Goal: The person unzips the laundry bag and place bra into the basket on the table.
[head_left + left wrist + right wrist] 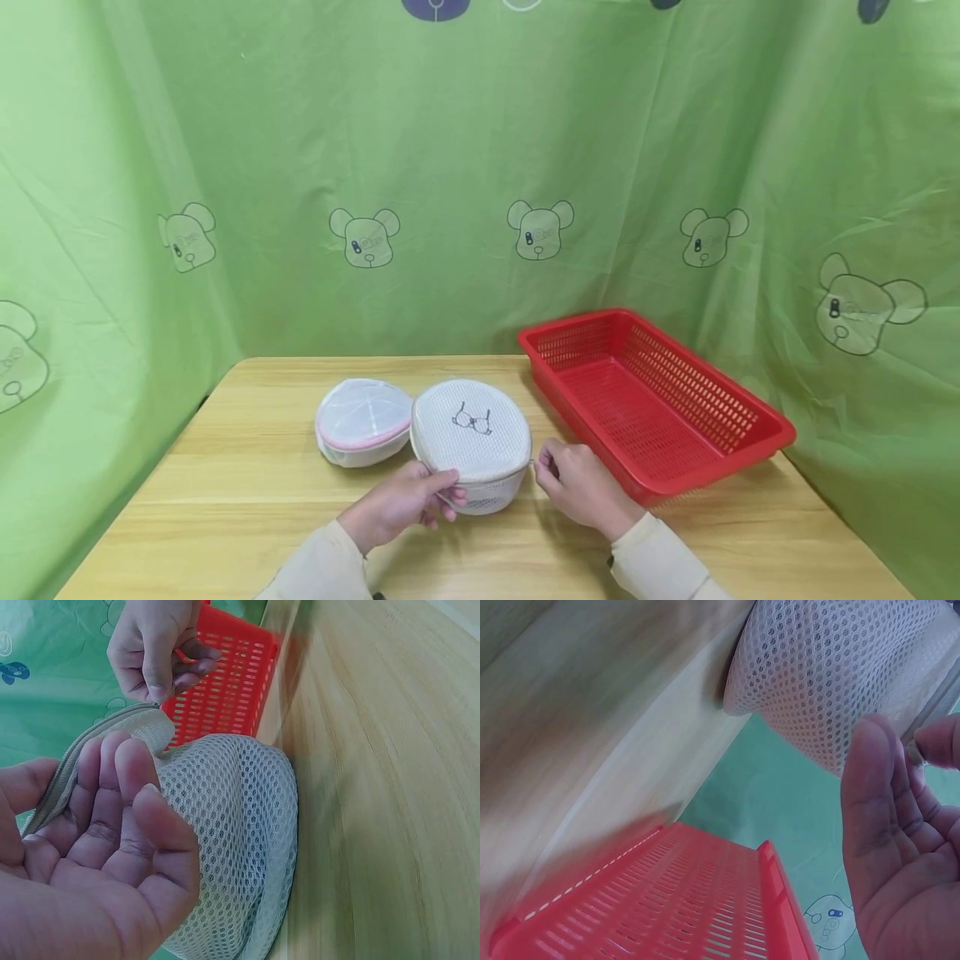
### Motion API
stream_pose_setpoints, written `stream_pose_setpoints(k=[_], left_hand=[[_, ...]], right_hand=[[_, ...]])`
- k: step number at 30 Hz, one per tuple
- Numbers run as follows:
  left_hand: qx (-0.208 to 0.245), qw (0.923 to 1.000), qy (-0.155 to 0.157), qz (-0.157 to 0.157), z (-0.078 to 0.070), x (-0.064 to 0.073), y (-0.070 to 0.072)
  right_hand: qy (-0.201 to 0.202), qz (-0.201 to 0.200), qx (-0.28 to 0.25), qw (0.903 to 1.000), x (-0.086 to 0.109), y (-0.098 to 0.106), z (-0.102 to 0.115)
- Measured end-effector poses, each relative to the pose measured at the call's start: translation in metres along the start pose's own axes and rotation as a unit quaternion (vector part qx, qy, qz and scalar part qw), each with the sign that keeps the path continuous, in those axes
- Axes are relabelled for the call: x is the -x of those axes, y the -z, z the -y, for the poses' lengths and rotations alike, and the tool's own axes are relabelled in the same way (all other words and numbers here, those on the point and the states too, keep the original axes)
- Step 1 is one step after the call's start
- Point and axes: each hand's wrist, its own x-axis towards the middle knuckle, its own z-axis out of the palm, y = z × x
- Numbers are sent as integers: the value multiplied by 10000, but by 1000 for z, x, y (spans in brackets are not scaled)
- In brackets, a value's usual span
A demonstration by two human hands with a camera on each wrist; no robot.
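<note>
A round white mesh laundry bag with a small bra drawing on its lid stands on the table, between both hands. Its near left rim is gripped by my left hand, thumb on the lid and fingers below. In the left wrist view these fingers curl beside the zipper, against the mesh side. At the bag's right edge my right hand pinches the zipper pull between thumb and forefinger; the fingertips mostly hide the pull. The right wrist view shows this pinch close to the zipper seam.
A second white mesh bag with pink trim sits just left of the first. To the right is a large red plastic basket, its near wall close to my right hand. Green curtain surrounds the wooden table.
</note>
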Motion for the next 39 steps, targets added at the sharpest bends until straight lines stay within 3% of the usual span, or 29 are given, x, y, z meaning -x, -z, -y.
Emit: stream_pose_setpoints(k=[39], left_hand=[[-124,9999,-30,-70,1,0,9]], right_hand=[[-101,58,-11,9999,-1,0,-5]])
